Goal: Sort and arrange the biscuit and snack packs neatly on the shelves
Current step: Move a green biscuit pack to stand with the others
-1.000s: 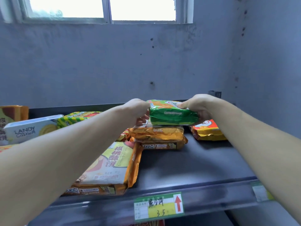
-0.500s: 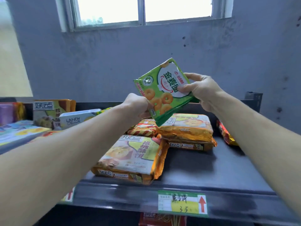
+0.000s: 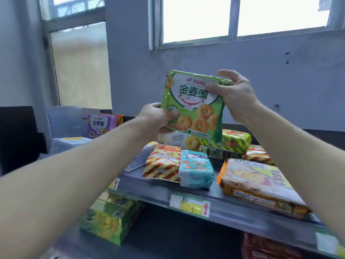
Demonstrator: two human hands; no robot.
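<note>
Grey metal shelf (image 3: 233, 208) under blue-grey wall (image 3: 280, 71)

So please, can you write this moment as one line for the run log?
stage: pack lifted | object: green ring-biscuit pack, upright above top shelf | left hand: lower-left corner | right hand: upper-right corner

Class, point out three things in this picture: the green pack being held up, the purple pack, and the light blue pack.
Green pack (image 3: 194, 94): head view, on its white printed front panel.
Purple pack (image 3: 99, 126): head view, on its front face.
Light blue pack (image 3: 196, 168): head view, on its top face.
</note>
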